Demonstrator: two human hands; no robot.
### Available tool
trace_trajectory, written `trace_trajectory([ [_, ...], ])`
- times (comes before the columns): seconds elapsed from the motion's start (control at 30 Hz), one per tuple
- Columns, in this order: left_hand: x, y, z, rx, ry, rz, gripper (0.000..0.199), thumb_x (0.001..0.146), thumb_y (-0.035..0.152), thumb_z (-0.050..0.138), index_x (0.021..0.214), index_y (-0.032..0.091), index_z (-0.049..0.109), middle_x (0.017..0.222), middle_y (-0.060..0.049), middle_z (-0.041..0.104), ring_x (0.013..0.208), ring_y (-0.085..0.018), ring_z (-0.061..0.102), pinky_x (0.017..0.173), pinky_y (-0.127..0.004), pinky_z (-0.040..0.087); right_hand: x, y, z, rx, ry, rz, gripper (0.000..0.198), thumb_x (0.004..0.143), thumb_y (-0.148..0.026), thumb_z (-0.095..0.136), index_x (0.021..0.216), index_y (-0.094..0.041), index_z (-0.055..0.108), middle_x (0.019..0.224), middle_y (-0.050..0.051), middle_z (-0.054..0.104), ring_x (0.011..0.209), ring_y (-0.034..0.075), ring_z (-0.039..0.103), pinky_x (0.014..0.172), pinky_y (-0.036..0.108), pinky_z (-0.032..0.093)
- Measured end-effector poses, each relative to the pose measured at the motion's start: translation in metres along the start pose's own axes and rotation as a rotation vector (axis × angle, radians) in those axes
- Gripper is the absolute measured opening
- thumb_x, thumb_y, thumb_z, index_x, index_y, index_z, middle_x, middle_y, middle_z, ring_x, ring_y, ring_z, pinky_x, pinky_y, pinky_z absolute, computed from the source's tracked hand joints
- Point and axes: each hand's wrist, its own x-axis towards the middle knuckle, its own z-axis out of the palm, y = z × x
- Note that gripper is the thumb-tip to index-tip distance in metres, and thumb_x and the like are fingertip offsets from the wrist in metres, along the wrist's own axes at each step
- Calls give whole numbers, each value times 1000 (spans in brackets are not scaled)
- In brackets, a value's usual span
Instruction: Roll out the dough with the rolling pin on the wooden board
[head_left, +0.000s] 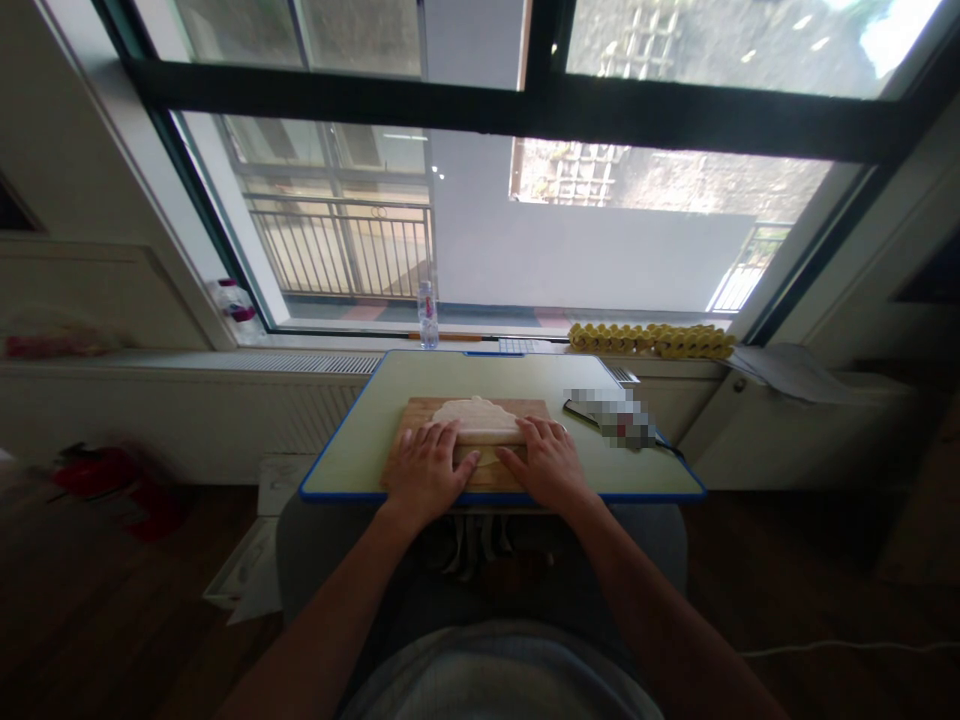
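A pale rolling pin (489, 437) lies crosswise on a sheet of dough (474, 408). The dough is spread over a wooden board (540, 408), and part of it shows below the pin. My left hand (429, 462) rests over the pin's left end, fingers forward and thumb pointing inward. At the right end my right hand (550, 462) holds the pin in the same way. Both palms face down, and they hide the pin's ends.
The board sits on a small blue-edged table (352, 440) above my lap. A pixelated object (619, 418) lies on its right side. On the windowsill stand a clear bottle (427, 318) and a yellow bumpy roll (651, 340). A red fire extinguisher (124, 490) is at left.
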Motion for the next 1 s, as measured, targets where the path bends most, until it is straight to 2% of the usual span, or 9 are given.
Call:
trace_trajectory([
  [0.33,-4,1,-1,-11,-3,-9,61,102,52,53,152,18,52,152,-14,60,144,-33,50,124,-55,33,-5,-2,-1,-13,5,0,65,101,-62,52,150,-20,55,155,13,56,143,34,44,120,48,30],
  [0.57,-17,4,-1,-5,7,-15,62,103,53,51,155,20,48,157,-15,56,148,-33,47,125,-57,30,-16,-5,-4,-29,-22,18,71,102,-63,49,158,-19,46,162,14,49,151,35,36,123,54,24],
  [0.7,-5,2,-2,-10,-46,-25,64,103,55,50,156,18,48,159,-16,54,149,-33,46,126,-60,27,-4,-3,-4,-29,-66,32,72,103,-64,45,158,-18,45,162,16,49,150,35,37,122,56,25],
  [0.87,17,-2,-5,0,-111,-21,65,103,56,50,154,16,50,159,-17,54,150,-32,44,126,-55,29,15,-3,-3,-31,-96,55,73,103,-66,43,157,-17,47,162,17,49,149,36,40,121,58,26],
  [1.0,16,-2,-6,7,-118,-19,65,102,55,51,155,18,50,159,-16,54,150,-32,45,125,-55,30,13,-4,-3,-43,-97,58,74,102,-66,47,158,-18,47,162,17,49,149,36,40,121,56,26],
])
